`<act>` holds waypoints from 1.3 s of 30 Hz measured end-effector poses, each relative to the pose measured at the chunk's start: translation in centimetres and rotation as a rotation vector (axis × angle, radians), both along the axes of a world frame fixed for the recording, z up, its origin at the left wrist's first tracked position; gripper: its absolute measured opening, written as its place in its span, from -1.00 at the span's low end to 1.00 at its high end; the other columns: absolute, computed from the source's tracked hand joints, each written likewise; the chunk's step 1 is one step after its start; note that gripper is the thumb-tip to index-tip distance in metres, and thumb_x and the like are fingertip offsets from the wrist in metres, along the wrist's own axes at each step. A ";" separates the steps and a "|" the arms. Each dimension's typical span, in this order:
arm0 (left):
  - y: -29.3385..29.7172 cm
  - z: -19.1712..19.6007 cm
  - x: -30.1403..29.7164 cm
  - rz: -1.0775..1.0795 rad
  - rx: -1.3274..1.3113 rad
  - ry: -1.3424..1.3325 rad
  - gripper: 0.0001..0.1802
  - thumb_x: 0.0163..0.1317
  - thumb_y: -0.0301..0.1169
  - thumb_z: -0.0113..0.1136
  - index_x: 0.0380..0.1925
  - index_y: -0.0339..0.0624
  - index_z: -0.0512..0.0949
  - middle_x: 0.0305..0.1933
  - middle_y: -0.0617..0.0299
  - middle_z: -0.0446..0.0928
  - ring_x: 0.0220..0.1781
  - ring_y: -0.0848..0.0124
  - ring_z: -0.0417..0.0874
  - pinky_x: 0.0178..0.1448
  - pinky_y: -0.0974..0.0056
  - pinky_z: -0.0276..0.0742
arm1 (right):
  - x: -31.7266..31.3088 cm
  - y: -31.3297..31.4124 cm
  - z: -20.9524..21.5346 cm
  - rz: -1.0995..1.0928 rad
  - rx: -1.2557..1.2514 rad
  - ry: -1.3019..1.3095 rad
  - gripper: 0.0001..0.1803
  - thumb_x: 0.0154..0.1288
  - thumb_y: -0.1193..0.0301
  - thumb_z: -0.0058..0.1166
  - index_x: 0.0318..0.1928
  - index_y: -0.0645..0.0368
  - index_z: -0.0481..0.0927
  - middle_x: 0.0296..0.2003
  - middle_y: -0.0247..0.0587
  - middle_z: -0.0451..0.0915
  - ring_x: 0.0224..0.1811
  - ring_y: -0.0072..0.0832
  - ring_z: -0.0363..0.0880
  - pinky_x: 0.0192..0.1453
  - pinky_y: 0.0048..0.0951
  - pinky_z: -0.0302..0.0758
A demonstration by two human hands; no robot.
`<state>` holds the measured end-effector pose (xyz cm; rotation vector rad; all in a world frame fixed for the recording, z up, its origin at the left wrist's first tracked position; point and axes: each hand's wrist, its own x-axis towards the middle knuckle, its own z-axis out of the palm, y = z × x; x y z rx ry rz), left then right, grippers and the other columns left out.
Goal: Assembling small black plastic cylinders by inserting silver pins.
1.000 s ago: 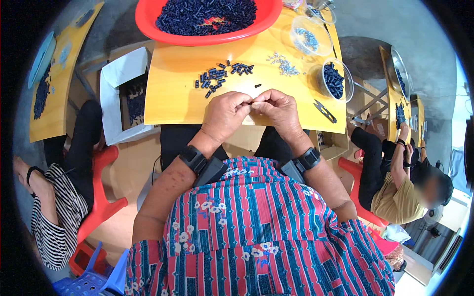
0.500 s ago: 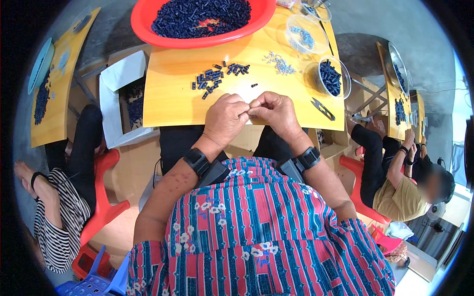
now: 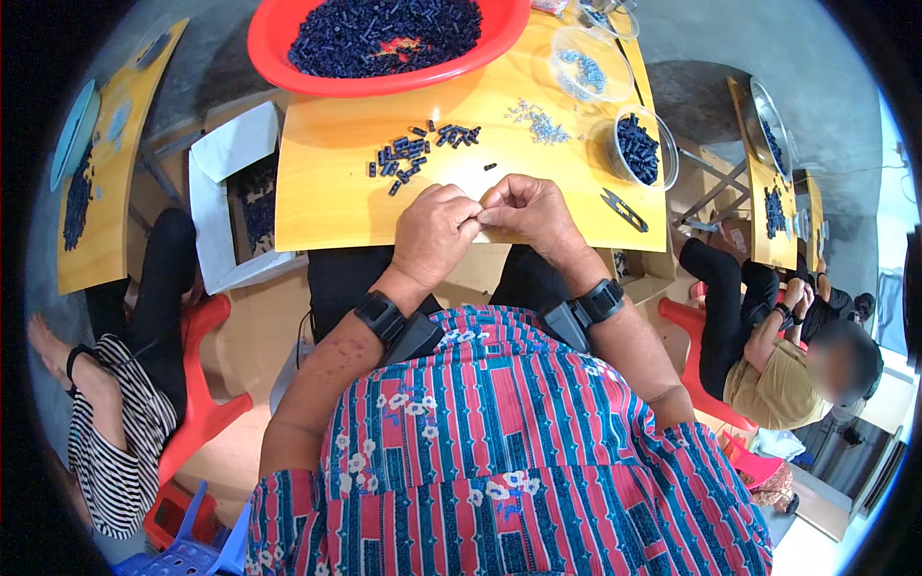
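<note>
My left hand [image 3: 434,230] and my right hand [image 3: 528,217] meet over the front edge of the yellow table [image 3: 331,206]. Both are closed, thumbs and fingertips pinched together at one spot. Whatever they grip there is hidden by the fingers or too small to make out. Just beyond them lies a single small black part [image 3: 490,166]. Farther left is a loose group of short dark plastic pieces [image 3: 403,154]. A scatter of tiny silvery pieces [image 3: 541,125] lies beyond my right hand, and black thread snips [image 3: 624,210] rest to its right.
A large red basin [image 3: 274,58] full of dark pieces stands at the far side. Clear tubs hold dark pieces [image 3: 639,151] and small silvery bits [image 3: 584,72] at the right. An open white carton [image 3: 213,221] is left of the table. Other people sit at side tables [image 3: 110,211].
My hands stay pinched together with hardly any movement. The whole view has shifted slightly. At the right, the other person's hands have moved off the table edge toward their lap.
</note>
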<state>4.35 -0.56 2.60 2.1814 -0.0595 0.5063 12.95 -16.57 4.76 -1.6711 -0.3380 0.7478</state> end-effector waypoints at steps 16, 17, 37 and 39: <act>-0.4 -0.8 -0.4 0.025 -0.135 0.127 -0.72 0.08 -0.29 0.35 -0.22 -0.13 0.62 -0.21 0.09 0.62 -0.12 0.04 0.65 -0.16 0.04 0.60 | -0.5 5.3 2.7 0.247 0.035 -1.047 -0.54 0.32 0.03 0.10 -0.03 0.16 0.62 -0.15 -0.06 0.60 -0.04 -0.06 0.56 0.08 -0.18 0.53; -0.6 -1.0 -0.5 0.053 -0.233 0.065 -0.66 0.10 -0.30 0.33 -0.12 -0.12 0.59 -0.16 0.06 0.62 -0.10 0.01 0.65 -0.14 0.04 0.61 | -0.6 5.4 2.4 0.288 0.046 -1.043 -0.50 0.32 -0.02 0.09 -0.01 0.15 0.61 -0.15 -0.06 0.60 -0.03 -0.06 0.56 0.07 -0.17 0.53; 0.2 -1.3 -1.3 -0.047 -0.124 0.106 -0.70 0.15 -0.26 0.31 -0.17 -0.18 0.63 -0.18 0.01 0.65 -0.16 0.06 0.70 -0.16 0.09 0.62 | -1.1 6.1 0.7 0.380 0.012 -0.926 -0.21 0.19 -0.33 0.02 0.03 0.16 0.59 -0.09 -0.04 0.55 -0.01 -0.04 0.51 0.15 -0.13 0.48; -0.1 -0.7 -1.6 -0.044 -0.128 0.080 -0.69 0.12 -0.25 0.33 -0.19 -0.18 0.63 -0.21 0.02 0.66 -0.18 0.06 0.70 -0.17 0.09 0.62 | -1.3 5.8 1.1 0.370 0.008 -0.921 -0.21 0.18 -0.33 0.03 0.03 0.15 0.59 -0.09 -0.04 0.55 -0.02 -0.04 0.51 0.15 -0.13 0.48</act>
